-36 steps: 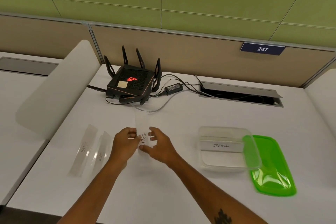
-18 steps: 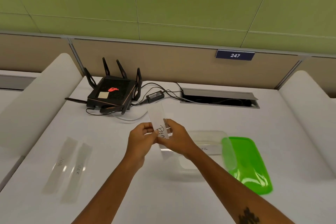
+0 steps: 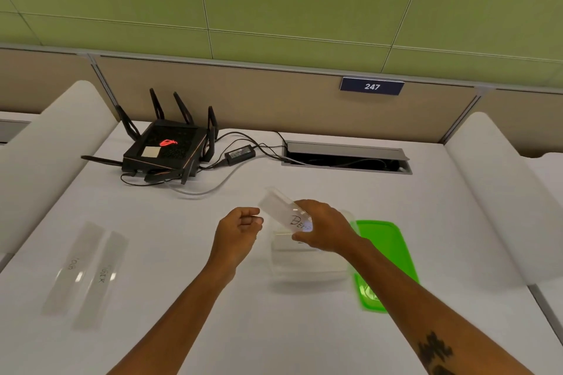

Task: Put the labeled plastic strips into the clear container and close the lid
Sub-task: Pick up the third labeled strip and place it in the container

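Observation:
My right hand (image 3: 324, 228) holds a clear plastic strip (image 3: 281, 208) with black handwriting, tilted up and to the left over the clear container (image 3: 307, 265). The container stands open on the white desk, partly hidden by my right hand and wrist; a labeled strip lies inside it. Its green lid (image 3: 387, 256) lies flat just to its right. My left hand (image 3: 239, 228) hovers just left of the held strip, fingers loosely curled, holding nothing. Two more labeled strips (image 3: 73, 268) (image 3: 102, 278) lie side by side on the desk at the far left.
A black router (image 3: 166, 151) with antennas, its power brick (image 3: 240, 154) and cables sit at the back left. An open cable slot (image 3: 347, 158) is set in the desk at the back. White curved dividers (image 3: 499, 198) flank the desk on both sides.
My left hand has let go of the strip and drawn slightly left. My right hand has carried the strip to the right, over the container.

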`<control>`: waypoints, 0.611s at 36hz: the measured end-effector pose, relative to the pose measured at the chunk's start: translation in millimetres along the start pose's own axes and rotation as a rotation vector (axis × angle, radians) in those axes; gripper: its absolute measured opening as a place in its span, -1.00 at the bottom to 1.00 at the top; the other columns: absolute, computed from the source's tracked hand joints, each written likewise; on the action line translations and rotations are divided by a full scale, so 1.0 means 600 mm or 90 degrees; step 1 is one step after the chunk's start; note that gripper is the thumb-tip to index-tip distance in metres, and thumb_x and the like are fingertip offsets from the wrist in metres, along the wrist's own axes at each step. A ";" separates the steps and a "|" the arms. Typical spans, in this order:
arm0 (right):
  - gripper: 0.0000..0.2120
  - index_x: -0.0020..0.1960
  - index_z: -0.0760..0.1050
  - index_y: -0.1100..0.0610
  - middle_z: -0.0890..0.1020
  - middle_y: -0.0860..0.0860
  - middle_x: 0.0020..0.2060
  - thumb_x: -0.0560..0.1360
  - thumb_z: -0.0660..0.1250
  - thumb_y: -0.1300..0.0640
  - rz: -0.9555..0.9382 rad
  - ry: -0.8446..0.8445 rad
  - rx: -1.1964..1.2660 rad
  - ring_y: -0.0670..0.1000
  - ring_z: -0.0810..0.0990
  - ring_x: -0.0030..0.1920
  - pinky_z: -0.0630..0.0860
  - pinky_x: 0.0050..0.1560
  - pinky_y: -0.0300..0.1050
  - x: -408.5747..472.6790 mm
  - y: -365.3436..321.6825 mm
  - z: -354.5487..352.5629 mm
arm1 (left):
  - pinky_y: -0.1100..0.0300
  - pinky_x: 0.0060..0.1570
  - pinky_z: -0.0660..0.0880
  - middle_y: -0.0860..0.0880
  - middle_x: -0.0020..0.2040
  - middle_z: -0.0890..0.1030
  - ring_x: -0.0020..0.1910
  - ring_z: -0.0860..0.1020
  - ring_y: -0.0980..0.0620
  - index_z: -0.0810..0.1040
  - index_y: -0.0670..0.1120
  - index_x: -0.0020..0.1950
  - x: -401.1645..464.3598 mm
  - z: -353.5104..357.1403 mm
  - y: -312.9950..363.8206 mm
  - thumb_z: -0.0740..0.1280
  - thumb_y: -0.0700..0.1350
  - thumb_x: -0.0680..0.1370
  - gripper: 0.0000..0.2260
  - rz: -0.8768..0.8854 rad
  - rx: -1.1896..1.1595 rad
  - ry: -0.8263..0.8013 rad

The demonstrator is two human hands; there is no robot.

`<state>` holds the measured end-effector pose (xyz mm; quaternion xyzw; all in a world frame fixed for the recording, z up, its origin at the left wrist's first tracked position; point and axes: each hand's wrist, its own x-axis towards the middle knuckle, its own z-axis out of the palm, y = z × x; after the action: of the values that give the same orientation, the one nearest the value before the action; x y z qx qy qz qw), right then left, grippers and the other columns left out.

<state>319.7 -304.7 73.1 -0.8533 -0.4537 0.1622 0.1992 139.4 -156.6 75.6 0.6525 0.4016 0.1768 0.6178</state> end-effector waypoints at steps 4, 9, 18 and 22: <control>-0.29 0.45 0.38 -0.10 0.56 -0.12 0.32 0.35 0.52 -0.11 -0.011 -0.042 -0.088 0.02 0.57 0.23 0.52 0.10 -0.07 -0.017 0.033 0.008 | -0.01 0.14 0.65 0.02 0.00 0.72 0.04 0.69 0.03 0.65 0.06 0.09 -0.011 -0.004 -0.025 0.41 -0.16 0.57 -0.84 -0.016 0.016 -0.002; -0.28 0.48 0.36 -0.07 0.52 -0.11 0.39 0.37 0.51 -0.09 -0.011 -0.105 -0.165 0.03 0.54 0.31 0.48 0.18 -0.07 -0.029 0.065 0.023 | -0.03 0.15 0.64 0.00 -0.01 0.73 0.02 0.69 0.01 0.65 0.03 0.09 -0.024 -0.008 -0.050 0.40 -0.17 0.57 -0.85 -0.034 0.039 0.011; -0.29 0.41 0.44 -0.07 0.59 -0.07 0.30 0.30 0.57 -0.06 -0.027 -0.188 -0.262 0.07 0.59 0.26 0.48 0.13 -0.05 -0.025 0.083 0.042 | 0.32 -0.09 0.52 0.09 0.03 0.68 0.02 0.64 0.11 0.63 0.05 0.19 -0.043 0.013 -0.089 0.38 -0.11 0.57 -0.79 -0.066 0.161 0.003; -0.33 0.36 0.47 -0.08 0.61 -0.04 0.25 0.29 0.58 -0.05 -0.030 -0.212 -0.283 0.09 0.61 0.20 0.45 0.05 -0.08 -0.021 0.082 0.047 | 0.34 -0.17 0.51 0.10 -0.04 0.69 -0.01 0.65 0.14 0.60 0.03 0.23 -0.048 0.026 -0.095 0.39 -0.09 0.57 -0.77 -0.078 0.191 -0.011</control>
<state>334.9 -334.9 25.9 -0.8267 -0.5246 0.1923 -0.0663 115.6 -193.3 26.3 0.7134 0.4571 0.0710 0.5263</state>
